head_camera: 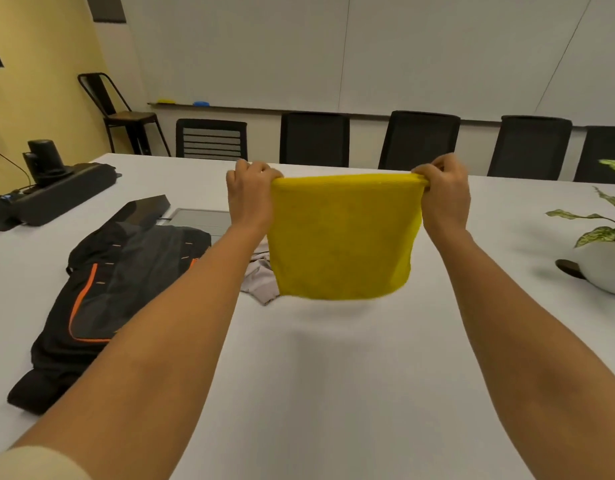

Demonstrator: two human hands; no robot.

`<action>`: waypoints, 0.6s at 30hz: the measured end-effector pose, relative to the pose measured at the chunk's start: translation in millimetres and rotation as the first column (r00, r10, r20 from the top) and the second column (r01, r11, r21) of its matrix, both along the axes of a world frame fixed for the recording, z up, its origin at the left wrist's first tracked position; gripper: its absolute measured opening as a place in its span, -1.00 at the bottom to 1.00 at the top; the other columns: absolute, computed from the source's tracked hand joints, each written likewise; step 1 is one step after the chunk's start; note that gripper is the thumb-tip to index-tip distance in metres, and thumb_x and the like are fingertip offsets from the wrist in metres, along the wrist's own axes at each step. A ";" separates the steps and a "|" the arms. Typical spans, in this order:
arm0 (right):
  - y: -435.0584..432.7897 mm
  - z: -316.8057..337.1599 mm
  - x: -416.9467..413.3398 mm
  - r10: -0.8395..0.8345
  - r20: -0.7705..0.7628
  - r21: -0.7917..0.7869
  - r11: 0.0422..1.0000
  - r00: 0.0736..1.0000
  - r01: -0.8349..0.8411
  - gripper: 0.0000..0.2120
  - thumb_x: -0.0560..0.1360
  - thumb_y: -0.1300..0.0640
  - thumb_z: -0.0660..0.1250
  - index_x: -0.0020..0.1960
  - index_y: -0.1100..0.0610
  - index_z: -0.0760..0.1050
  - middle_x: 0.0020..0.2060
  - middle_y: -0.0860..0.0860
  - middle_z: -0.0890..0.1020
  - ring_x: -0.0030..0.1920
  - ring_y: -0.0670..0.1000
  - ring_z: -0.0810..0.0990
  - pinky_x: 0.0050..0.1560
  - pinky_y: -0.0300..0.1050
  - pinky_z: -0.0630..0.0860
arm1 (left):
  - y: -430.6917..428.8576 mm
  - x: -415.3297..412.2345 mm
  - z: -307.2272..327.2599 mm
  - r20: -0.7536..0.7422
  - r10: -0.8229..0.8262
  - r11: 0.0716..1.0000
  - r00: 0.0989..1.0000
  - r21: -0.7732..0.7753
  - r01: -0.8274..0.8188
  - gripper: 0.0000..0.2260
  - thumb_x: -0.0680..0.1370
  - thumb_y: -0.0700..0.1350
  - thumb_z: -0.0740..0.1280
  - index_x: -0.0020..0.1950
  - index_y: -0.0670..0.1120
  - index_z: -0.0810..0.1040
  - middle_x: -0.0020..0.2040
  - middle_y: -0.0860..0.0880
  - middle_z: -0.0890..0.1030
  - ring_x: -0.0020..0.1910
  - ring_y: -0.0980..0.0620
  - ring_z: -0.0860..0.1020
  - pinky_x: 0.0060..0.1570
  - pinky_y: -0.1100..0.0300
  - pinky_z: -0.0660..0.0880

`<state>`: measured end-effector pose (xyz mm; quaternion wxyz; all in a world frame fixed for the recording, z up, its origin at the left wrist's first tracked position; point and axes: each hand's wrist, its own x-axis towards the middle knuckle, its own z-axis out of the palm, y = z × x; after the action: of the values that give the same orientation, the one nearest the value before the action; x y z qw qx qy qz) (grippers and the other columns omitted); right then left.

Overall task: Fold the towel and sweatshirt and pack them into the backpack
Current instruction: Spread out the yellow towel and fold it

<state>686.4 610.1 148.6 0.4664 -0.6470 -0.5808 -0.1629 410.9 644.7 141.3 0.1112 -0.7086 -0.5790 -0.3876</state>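
Note:
A yellow towel [344,237] hangs in the air above the white table [334,375], stretched flat between my hands. My left hand [249,199] pinches its upper left corner and my right hand [443,195] pinches its upper right corner. The towel's lower edge hangs just above the table. A pale grey sweatshirt [261,277] lies crumpled on the table behind the towel, mostly hidden by it and by my left forearm. A black backpack [101,292] with orange trim lies flat on the table at the left.
A potted plant [607,251] in a white pot stands at the right edge. A black conference device [49,192] and a dark wedge-shaped box [143,211] sit at the far left. Black chairs [314,138] line the table's far side.

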 end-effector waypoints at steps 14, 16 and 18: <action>-80.4 -211.7 47.4 0.354 0.130 -0.949 0.315 0.926 0.013 -0.54 0.55 0.35 0.09 0.36 0.02 0.40 0.29 0.12 0.43 0.28 0.11 0.40 0.30 -0.09 0.30 | -64.8 -8.2 -167.9 -0.321 -0.442 0.391 0.838 -0.909 -0.143 -0.50 0.54 -0.18 0.26 0.46 0.06 0.27 0.44 -0.15 0.26 0.43 -0.21 0.16 0.40 -0.01 0.12; -98.6 -226.4 37.9 0.377 0.027 -0.997 0.076 0.926 -0.002 -0.53 0.55 0.36 0.11 0.42 0.05 0.33 0.36 0.11 0.38 0.32 0.08 0.38 0.29 -0.16 0.33 | -82.3 -13.7 -190.1 -0.304 -0.536 0.210 0.788 -0.952 -0.224 -0.41 0.52 -0.16 0.31 0.50 0.07 0.16 0.48 -0.16 0.17 0.45 -0.24 0.11 0.39 -0.06 0.15; -112.5 -230.9 28.6 0.359 -0.044 -0.989 -0.145 0.932 0.009 -0.48 0.55 0.34 0.18 0.46 0.06 0.25 0.37 0.12 0.38 0.25 0.06 0.44 0.12 -0.25 0.43 | -96.2 -15.8 -207.5 -0.279 -0.618 0.109 0.735 -0.956 -0.271 -0.34 0.50 -0.12 0.35 0.52 0.04 0.11 0.52 -0.10 0.13 0.47 -0.19 0.11 0.40 -0.05 0.15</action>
<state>715.0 497.7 -82.3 -0.2319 -0.6631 -0.6400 0.3113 395.1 548.6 -66.3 -0.2441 -0.7500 -0.5067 0.3482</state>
